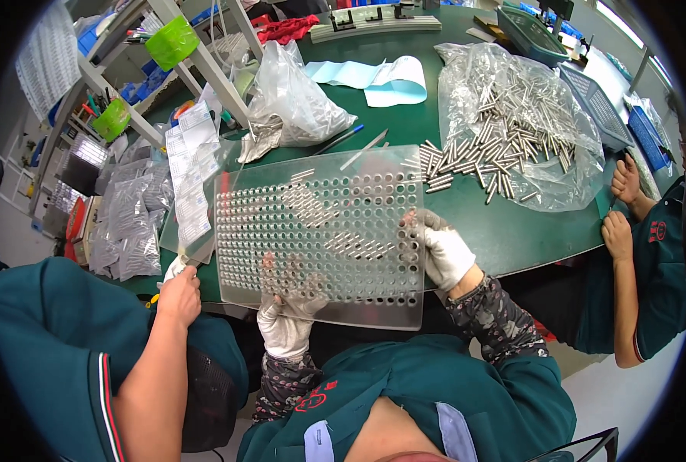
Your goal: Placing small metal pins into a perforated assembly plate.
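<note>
Around plate (297, 240) edges, hands (449, 256) clasped

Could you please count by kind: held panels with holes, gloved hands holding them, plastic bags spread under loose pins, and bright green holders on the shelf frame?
Clear panel: 1
Gloved hands, left hand and right hand: 2
Spread plastic bag: 1
Bright green holders: 2
Total: 6
</note>
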### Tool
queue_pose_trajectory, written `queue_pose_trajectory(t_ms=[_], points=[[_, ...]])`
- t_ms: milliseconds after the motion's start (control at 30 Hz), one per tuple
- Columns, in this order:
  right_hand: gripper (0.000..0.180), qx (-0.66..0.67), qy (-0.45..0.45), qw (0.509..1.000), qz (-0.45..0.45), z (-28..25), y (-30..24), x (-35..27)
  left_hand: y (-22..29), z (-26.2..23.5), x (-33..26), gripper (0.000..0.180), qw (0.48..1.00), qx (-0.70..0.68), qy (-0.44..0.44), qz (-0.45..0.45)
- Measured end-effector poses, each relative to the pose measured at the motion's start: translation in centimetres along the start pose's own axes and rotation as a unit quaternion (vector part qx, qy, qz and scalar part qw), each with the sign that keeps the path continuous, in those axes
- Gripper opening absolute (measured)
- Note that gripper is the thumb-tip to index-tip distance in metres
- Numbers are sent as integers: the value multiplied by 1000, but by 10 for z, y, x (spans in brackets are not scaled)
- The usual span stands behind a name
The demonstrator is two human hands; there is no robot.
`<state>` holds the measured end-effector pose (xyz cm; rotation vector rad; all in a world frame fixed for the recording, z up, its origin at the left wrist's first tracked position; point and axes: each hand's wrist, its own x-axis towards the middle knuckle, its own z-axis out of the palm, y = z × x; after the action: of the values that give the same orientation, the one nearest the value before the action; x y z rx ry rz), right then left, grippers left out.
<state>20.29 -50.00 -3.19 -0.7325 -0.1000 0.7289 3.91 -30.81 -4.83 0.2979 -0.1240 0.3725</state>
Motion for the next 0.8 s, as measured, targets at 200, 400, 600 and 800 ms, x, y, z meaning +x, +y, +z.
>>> queue_pose_trajectory(t_ms=[200, 400, 600, 800], points=[[10, -61, -9, 996, -72, 3, -23, -6, 5, 12, 11, 58, 996, 80, -26, 16], [18, 37, -59, 998, -4, -10, -32, -15, 3, 11, 17, 70, 996, 86, -32, -8], [35, -313, -15, 949, -33, 10, -34, -41, 1, 28, 21, 72, 983, 170, -52, -53], [29, -211, 64, 931, -291, 0, -56, -45, 7, 53, 45, 76, 968, 173, -158, -89]])
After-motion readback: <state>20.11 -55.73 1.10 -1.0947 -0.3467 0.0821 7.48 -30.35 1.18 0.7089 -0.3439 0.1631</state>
